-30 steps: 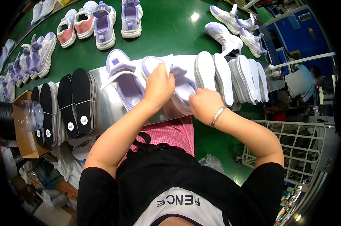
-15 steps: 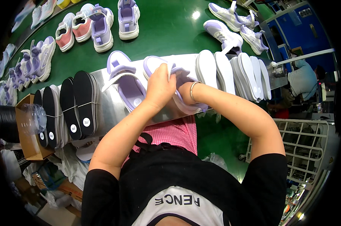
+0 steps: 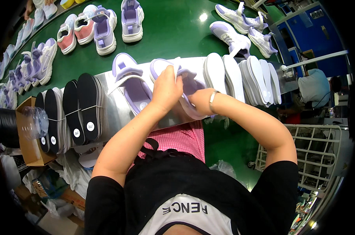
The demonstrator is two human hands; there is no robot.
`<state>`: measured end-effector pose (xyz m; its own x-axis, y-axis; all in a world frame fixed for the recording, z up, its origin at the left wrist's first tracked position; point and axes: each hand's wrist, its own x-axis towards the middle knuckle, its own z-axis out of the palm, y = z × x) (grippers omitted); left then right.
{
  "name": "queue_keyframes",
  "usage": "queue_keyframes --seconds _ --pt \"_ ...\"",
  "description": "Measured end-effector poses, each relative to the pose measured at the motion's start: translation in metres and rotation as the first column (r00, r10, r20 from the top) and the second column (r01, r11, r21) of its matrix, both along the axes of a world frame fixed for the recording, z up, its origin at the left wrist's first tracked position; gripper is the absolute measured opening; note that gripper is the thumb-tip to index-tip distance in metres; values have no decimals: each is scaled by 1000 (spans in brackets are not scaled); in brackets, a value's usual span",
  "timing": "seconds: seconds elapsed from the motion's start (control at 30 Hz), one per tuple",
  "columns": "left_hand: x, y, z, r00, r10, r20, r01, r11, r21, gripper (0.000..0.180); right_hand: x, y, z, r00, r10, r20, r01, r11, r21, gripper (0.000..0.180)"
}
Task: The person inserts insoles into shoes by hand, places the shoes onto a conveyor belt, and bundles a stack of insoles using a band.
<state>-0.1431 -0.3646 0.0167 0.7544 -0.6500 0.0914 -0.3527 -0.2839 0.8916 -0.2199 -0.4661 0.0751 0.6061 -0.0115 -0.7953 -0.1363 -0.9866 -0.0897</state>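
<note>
A white and lilac sneaker (image 3: 192, 109) lies on the metal bench edge in front of me, toe pointing away. My left hand (image 3: 166, 89) is closed on its strap and tongue, pulling the opening wide. My right hand (image 3: 203, 101), with a bangle at the wrist, reaches into the shoe's heel end; its fingertips are hidden inside. Just left of it stands a matching sneaker (image 3: 133, 88), its strap loose and a lilac insole with a round white sticker showing inside.
Bundled black insoles (image 3: 88, 105) stand at left beside a cardboard box (image 3: 30, 135). White insole stacks (image 3: 252, 80) stand at right. More sneakers (image 3: 105, 31) sit on the green conveyor (image 3: 165, 35). A white wire rack (image 3: 316, 152) is at lower right; a person (image 3: 313, 88) is beyond.
My right hand has drawn back slightly out of the shoe, showing more of its back. My left hand keeps its hold. Shoes on the conveyor have shifted slightly left.
</note>
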Motion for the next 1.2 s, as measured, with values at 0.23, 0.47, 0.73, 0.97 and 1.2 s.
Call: queue_keyframes --seconds 0.23,0.47,0.73,0.97,1.2 --pt "-1 -4 5 1000 -24 -16 24 999 24 18 -21 -5 -8 988 92 -127 -99 994 -48 25" --pt "2 0 6 993 -56 -105 55 998 -9 21 -21 -8 -11 987 80 -137 -85 996 -35 25" --pt "-13 77 37 986 43 160 -59 993 101 52 -31 14 -9 985 -68 158 59 996 60 22" --pt "11 53 29 988 -112 108 36 837 546 79 -14 52 -10 975 -151 161 109 963 247 29" --pt "49 2 26 936 -233 265 88 881 464 40 -23 -65 0 330 -398 856 40 912 409 27"
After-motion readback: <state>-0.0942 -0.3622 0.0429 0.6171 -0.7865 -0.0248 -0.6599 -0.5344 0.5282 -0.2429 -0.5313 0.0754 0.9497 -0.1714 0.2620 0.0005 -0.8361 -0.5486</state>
